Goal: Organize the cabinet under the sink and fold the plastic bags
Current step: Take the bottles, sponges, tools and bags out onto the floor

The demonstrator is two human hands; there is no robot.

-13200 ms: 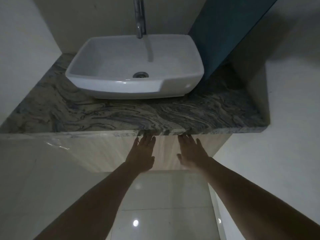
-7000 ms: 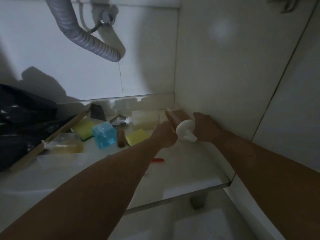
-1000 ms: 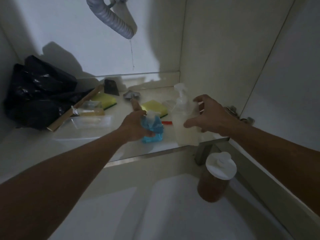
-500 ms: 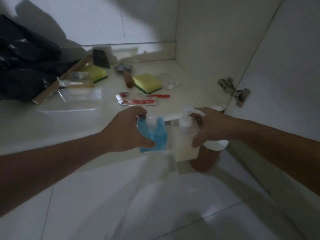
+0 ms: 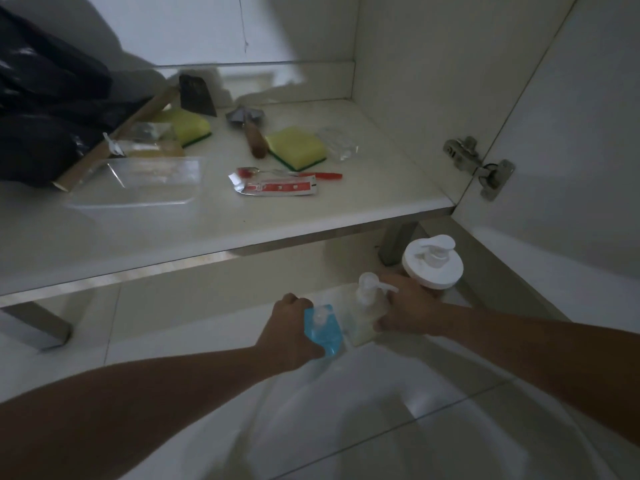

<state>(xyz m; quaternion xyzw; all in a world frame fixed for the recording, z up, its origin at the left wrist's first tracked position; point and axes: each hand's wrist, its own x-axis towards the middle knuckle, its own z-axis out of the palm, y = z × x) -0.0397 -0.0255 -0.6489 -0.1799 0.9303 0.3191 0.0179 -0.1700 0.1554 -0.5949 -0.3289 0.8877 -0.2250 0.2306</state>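
Gripping a blue pump bottle (image 5: pixel 323 330), the left hand (image 5: pixel 289 336) holds it upright low in the frame's centre, touching a pale pump bottle (image 5: pixel 365 315) clasped by the right hand (image 5: pixel 408 308), nozzle pointing right. Whether either rests on the floor cannot be told. A third, brown bottle with white pump lid (image 5: pixel 433 265) stands just right. Higher, the cabinet shelf (image 5: pixel 311 220) carries two yellow sponges (image 5: pixel 298 147), a wooden-handled tool (image 5: pixel 254 136) lying lengthwise front-to-back, a red sachet (image 5: pixel 277 187), a clear tray (image 5: pixel 138 181). Black plastic bags (image 5: pixel 45 109) crowd the upper left.
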